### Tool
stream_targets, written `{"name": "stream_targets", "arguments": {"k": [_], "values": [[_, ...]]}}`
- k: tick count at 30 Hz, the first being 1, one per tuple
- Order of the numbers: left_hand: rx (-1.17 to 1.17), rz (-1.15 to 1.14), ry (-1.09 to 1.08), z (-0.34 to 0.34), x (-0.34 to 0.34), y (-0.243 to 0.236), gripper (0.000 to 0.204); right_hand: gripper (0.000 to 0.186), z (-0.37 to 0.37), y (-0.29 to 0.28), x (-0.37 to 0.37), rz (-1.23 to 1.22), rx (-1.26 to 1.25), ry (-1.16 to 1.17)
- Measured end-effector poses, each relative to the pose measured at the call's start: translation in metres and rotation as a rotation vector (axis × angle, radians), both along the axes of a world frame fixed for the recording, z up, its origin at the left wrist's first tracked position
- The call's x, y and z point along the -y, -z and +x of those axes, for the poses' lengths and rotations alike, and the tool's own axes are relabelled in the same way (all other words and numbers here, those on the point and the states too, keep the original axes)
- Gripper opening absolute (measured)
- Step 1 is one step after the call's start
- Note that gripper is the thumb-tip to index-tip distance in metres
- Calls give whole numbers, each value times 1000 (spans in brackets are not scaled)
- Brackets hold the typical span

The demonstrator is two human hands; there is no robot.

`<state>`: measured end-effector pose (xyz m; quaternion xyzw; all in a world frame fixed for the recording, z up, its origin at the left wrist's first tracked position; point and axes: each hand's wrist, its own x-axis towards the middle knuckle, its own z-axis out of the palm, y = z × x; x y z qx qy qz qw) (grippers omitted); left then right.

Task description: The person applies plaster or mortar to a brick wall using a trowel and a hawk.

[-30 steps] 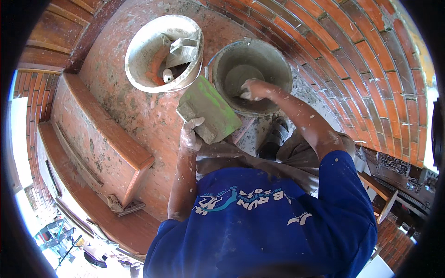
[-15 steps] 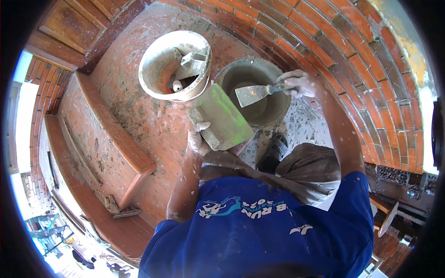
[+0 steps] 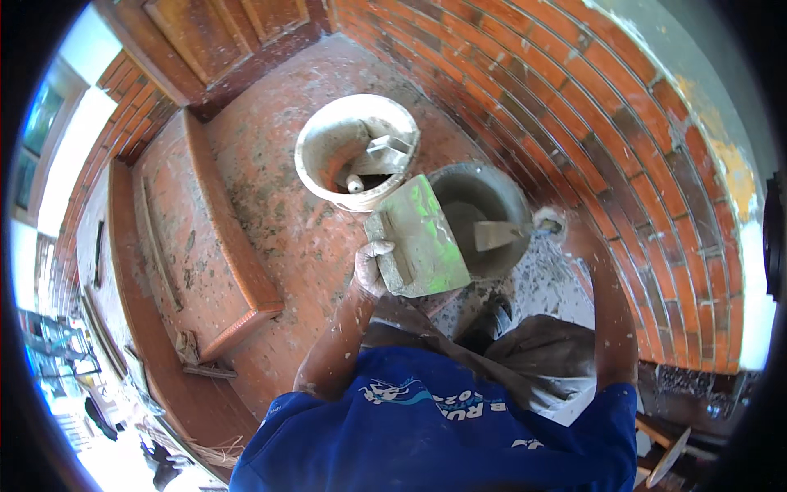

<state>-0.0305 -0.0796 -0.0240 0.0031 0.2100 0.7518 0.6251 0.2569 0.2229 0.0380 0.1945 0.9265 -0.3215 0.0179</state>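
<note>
My left hand (image 3: 371,269) is wrapped round the grip of a plastering float (image 3: 437,261), a flat green board smeared with grey mortar. The board is tilted and overlaps the near left rim of a dark grey bucket (image 3: 515,197). In my closed right hand (image 3: 551,225) is a putty knife (image 3: 497,236), its broad blade pointing left over the bucket's mouth. Whether the blade touches anything inside cannot be made out. Grey residue coats the bucket's inner wall.
Beyond the float stands a white bucket (image 3: 310,175) with tools inside. A brick wall (image 3: 566,115) rises close on the right. Tiled steps (image 3: 234,246) lie to the left, with a wooden door (image 3: 209,41) at the back. Mortar splashes mark the floor.
My right hand has brought the putty knife away from the float, rightward and down over the grey bucket. The float stays in my left hand. The whole view has shifted.
</note>
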Motion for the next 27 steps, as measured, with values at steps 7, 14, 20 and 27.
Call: {"name": "stream_targets", "arguments": {"k": [7,14,20,27], "values": [[78,-192,77,-6,17,7,75,36,30,57,-4,-40,55,60],[-43,24,-352,-61,-23,57,73,45,-25,37,20,-39,293,46],[41,-60,-557,-71,-67,53,62,44,-15,45,11,40,262,45],[-159,32,-606,-182,-74,58,73,44,-42,-17,50,-187,380,269]]}}
